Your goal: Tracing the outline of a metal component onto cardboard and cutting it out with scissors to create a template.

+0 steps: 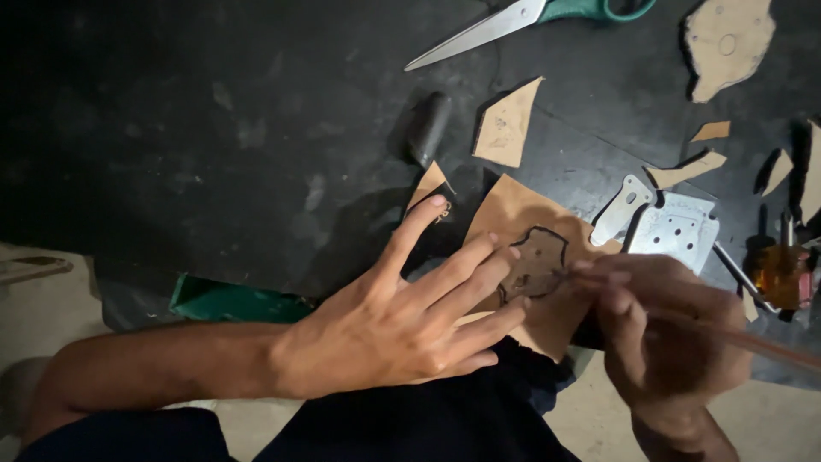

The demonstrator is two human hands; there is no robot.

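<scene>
My left hand (402, 321) lies flat with fingers spread, pressing down a tan sheet of gasket-like material (513, 218) on the dark work surface (214, 128). A dark outline of an irregular shape (537, 261) is drawn on the sheet, just past my fingertips. My right hand (667, 334) grips a thin pen-like tool (744, 338) whose tip touches the outline's right edge. The hand is blurred.
Scissors with green handles (522, 21) lie at the top. Tan offcuts (507, 124) and a cut-out piece (727, 43) are scattered at the upper right. A metal plate with holes (676, 231), a small metal part (622, 208), an orange-handled screwdriver (780, 274) and a dark cylindrical object (428, 128) sit nearby.
</scene>
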